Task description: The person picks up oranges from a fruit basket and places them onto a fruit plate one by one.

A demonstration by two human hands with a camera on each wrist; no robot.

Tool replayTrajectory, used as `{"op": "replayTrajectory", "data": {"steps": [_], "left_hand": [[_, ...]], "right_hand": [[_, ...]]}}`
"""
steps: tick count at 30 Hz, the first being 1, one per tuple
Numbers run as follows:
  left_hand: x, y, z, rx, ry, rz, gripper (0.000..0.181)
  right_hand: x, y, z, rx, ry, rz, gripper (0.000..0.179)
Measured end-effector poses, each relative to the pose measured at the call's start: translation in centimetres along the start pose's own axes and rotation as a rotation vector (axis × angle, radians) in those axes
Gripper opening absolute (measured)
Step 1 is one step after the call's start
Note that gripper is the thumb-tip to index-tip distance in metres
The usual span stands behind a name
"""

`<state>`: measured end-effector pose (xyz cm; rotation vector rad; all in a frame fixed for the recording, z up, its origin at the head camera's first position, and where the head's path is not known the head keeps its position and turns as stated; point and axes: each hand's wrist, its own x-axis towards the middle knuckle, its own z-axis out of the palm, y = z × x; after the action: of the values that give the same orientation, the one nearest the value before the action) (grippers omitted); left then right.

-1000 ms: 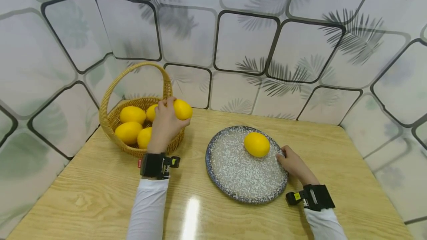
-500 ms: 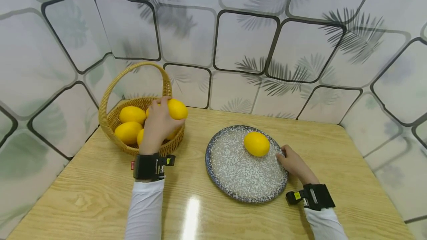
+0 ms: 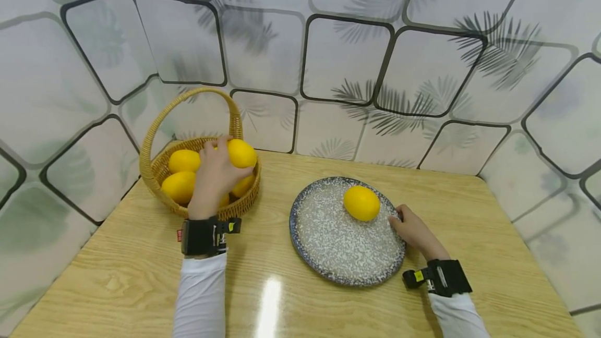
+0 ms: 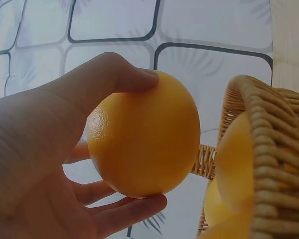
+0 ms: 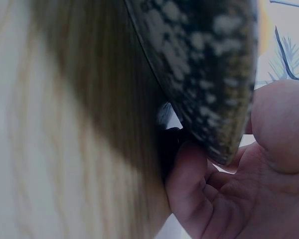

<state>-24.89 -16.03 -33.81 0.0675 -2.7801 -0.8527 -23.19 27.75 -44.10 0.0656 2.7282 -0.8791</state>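
One fruit (image 3: pixel 242 153) aloft!
Left fingers (image 4: pixel 132 214) pinch it, basket (image 3: pixel 244 205) just below them; right fingers (image 5: pixel 190 172) pinch the plate (image 3: pixel 335 246).

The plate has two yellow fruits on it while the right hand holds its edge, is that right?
Not quite: the head view shows only one yellow fruit on the plate; the right hand does hold its edge.

Basket (image 3: pixel 248 200) of woven wicker, ribbed, uneven. Yellow fruit (image 4: pixel 147 134) near it: faintly dimpled skin, soft sheen. Table (image 3: pixel 108 280) under it wood-grained, glossy; plate (image 3: pixel 340 244) to its right mottled, ceramic-looking.
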Motion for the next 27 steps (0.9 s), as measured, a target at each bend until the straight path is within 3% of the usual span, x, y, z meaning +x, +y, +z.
{"op": "replayTrajectory", "data": {"steps": [9,18,27], "left_hand": [[-0.5,2.5,0.6,-0.003,-0.008,0.133,0.085],[-0.8,4.9,3.2,0.022,-0.048,0.244,0.082],[-1.1,7.6,6.8,0.062,-0.165,0.319,0.084]], "right_hand": [[0.0,0.0,0.1,0.000,0.004,0.003,0.042],[0.0,0.0,0.1,0.004,0.003,0.008,0.043],[0.1,0.0,0.0,0.013,-0.003,0.022,0.044]]}}
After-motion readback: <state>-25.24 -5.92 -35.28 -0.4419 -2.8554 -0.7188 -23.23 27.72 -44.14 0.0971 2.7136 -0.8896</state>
